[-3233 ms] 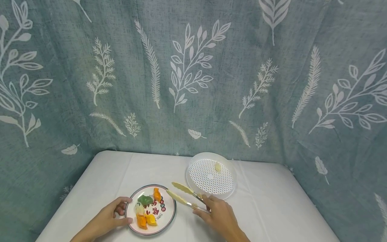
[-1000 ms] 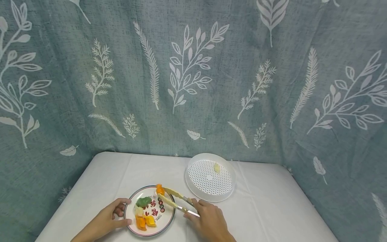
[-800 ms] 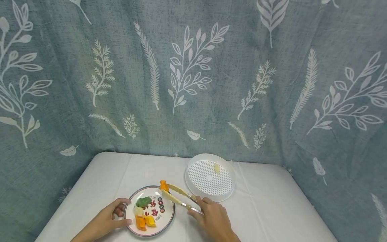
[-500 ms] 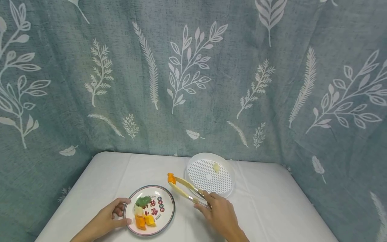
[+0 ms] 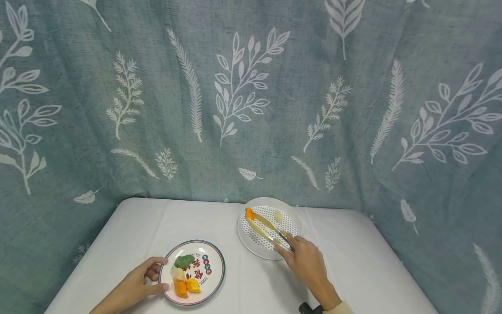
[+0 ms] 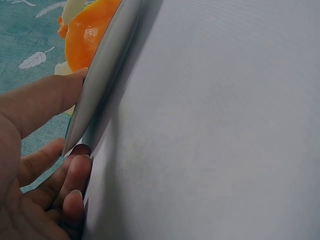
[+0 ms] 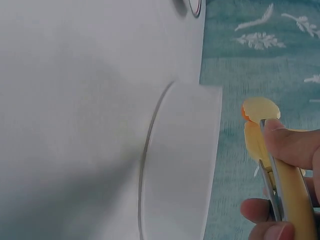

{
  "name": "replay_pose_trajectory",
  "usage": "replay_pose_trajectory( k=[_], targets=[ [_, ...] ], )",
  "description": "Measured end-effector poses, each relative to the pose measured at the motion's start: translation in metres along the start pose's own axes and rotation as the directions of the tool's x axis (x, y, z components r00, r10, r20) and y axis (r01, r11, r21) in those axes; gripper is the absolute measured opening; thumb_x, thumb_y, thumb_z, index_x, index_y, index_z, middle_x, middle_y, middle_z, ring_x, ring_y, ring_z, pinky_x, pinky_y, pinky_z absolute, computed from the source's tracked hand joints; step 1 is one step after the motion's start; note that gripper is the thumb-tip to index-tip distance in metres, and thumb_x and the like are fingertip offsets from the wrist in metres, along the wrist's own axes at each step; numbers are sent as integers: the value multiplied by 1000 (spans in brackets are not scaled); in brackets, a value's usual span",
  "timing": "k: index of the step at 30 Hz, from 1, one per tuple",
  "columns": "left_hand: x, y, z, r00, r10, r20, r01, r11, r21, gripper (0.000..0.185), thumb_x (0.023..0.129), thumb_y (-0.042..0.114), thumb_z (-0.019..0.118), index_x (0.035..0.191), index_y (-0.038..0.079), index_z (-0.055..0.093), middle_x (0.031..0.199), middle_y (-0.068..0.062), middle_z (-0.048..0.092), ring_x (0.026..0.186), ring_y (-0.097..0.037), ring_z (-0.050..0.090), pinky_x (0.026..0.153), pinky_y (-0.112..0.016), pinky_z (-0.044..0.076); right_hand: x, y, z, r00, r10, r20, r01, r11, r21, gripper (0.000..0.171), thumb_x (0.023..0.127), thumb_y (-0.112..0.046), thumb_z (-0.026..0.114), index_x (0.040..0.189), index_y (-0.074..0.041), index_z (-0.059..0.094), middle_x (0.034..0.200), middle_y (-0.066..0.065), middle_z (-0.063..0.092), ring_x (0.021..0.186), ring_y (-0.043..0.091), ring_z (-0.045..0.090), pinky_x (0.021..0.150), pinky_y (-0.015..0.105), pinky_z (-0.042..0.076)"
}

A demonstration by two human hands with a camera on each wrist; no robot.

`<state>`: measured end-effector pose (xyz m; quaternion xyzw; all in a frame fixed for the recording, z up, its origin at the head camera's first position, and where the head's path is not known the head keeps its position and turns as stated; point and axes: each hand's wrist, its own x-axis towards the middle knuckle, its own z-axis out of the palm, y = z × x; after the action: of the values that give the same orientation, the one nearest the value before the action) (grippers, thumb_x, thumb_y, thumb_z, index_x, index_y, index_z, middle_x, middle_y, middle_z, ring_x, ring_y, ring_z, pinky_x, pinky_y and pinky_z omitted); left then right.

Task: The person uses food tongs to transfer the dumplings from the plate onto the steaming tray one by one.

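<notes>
tongs (image 5: 258, 229) hold an orange piece (image 5: 249, 214) above the strainer (image 5: 252, 248).

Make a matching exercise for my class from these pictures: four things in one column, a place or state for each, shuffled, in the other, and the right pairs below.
Things:
1. Tongs
2. Left hand
3. Green piece
4. Tray

Places and states:
A. Lying on the plate
B. Held in the right hand
C. White, with a floor full of holes
D. Holding the plate's edge

Pairs: 1-B, 2-D, 3-A, 4-C
</notes>
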<state>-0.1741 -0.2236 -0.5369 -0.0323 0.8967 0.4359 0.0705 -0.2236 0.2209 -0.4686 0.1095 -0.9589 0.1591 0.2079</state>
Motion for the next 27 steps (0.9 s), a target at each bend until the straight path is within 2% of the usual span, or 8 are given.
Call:
replay_pose_trajectory(
  k=[3, 6, 13, 20, 27],
  targets=[
    [0, 0, 0, 1000, 0, -4, 0, 1000, -4, 78, 69, 38, 95, 132, 9, 60, 102, 0, 55, 88, -17, 50, 73, -29, 42, 6, 9, 0, 999, 25, 22, -25, 1000, -13, 57, 86, -47, 81, 127, -7, 73, 65, -5, 46, 56, 10, 38, 49, 28, 32],
    [-1, -1, -1, 1000, 8, -2, -8, 1000, -25, 77, 69, 36, 95, 132, 8, 60, 102, -1, 55, 88, -17, 49, 72, -28, 41, 10, 17, 1, 999, 40, 37, -39, 999, -24, 59, 87, -47, 80, 127, -5, 73, 67, -4, 52, 57, 12, 41, 49, 29, 34],
    [-2, -2, 0, 1000, 8, 2, -8, 999, -37, 78, 70, 36, 95, 132, 7, 59, 102, -1, 55, 88, -18, 50, 72, -28, 42, 19, 30, 5, 998, 40, 52, -37, 997, -67, 59, 88, -48, 79, 127, -4, 72, 71, 0, 57, 58, 14, 43, 49, 31, 37],
    [0, -3, -1, 1000, 8, 3, -8, 999, -36, 78, 69, 37, 95, 133, 8, 59, 103, -1, 56, 89, -17, 49, 73, -29, 41, 27, 36, 10, 995, 69, 72, -62, 993, -99, 59, 88, -48, 79, 126, -4, 72, 84, 10, 69, 59, 17, 48, 49, 33, 40],
    [0, -4, -1, 1000, 23, 5, -23, 999, -36, 77, 69, 36, 95, 132, 9, 60, 103, -1, 56, 88, -17, 49, 73, -28, 41, 30, 36, 13, 987, 119, 104, -104, 985, -136, 61, 88, -49, 79, 126, -2, 72, 88, 14, 70, 59, 19, 49, 48, 34, 40]
  ],
)
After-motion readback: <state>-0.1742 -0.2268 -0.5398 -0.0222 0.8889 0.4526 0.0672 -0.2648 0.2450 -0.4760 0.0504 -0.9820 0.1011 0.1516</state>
